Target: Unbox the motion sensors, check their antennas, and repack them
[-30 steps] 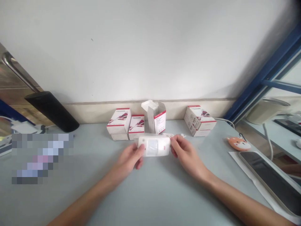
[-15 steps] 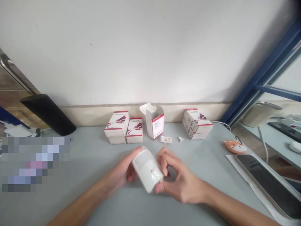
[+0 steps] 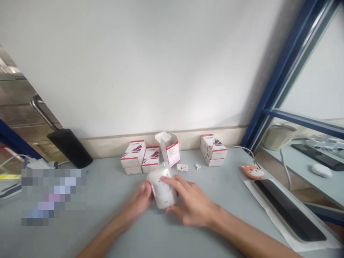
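Between my hands is a white motion detector [image 3: 161, 195], with a dark mark near its top and a small red one near its bottom; it looks blurred and glossy, as if in a clear bag. My left hand [image 3: 139, 202] grips its left side with the thumb up along the edge. On the other side, my right hand [image 3: 189, 200] holds it, the index finger lying across the front and the thumb at the lower edge. Behind it stands an open detector box [image 3: 173, 154] with raised flaps. A white bracket plate [image 3: 182, 167] and a small white swivel piece [image 3: 197, 166] lie right of that box.
Closed red-and-white boxes [image 3: 133, 156] stand left of the open one, and stacked boxes [image 3: 213, 150] stand to the right. A phone [image 3: 288, 209] lies on white paper at the right, near an orange animal-face case [image 3: 253, 171]. A black padded bar [image 3: 70, 147] leans at the left.
The detector has turned more upright and shifted slightly left. My right hand's index finger has moved from the detector's side onto its front. The whole view has tilted and shifted.
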`<state>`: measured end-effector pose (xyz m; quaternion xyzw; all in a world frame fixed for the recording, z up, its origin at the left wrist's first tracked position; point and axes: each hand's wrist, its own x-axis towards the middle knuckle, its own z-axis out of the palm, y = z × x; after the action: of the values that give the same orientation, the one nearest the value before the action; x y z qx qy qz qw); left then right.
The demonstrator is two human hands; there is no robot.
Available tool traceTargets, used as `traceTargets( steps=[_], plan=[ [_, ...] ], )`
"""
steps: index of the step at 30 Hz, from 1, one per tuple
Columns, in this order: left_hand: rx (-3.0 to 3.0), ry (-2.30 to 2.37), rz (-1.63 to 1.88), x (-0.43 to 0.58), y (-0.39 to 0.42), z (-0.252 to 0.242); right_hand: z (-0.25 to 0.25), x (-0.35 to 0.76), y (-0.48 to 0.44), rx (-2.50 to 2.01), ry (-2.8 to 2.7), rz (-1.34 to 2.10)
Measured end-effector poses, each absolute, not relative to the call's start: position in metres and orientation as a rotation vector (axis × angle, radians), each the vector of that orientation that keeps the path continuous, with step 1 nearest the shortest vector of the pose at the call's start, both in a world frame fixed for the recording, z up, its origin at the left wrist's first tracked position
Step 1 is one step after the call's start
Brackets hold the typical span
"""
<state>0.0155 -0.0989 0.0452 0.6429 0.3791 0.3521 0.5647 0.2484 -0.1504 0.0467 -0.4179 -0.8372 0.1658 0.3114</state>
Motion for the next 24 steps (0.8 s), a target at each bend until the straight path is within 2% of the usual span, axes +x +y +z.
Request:
traceTargets(
  steps=[7, 14, 19, 22, 24],
  plan=[
    [1.935, 1.215, 1.280, 0.053, -0.055, 0.091, 0.052, 0.268, -0.131, -1.056, -1.762, 0.200],
    [2.183, 1.301, 1.060, 0.095, -0.024, 0.106, 0.058, 0.282, -0.119, -1.101, -1.479, 0.191],
    [2.358, 1.240, 1.076, 0.077, -0.068, 0.124, 0.066, 0.283, -0.125, -0.910, -1.443, -0.134],
    [2.548, 1.046, 0.883, 0.060, -0.102, 0.128, 0.069, 0.278, -0.134, -0.768, -1.482, -0.314],
    [2.579, 0.936, 0.776, 0.050, -0.118, 0.124, 0.069, 0.272, -0.141, -0.732, -1.524, -0.303]
  ],
)
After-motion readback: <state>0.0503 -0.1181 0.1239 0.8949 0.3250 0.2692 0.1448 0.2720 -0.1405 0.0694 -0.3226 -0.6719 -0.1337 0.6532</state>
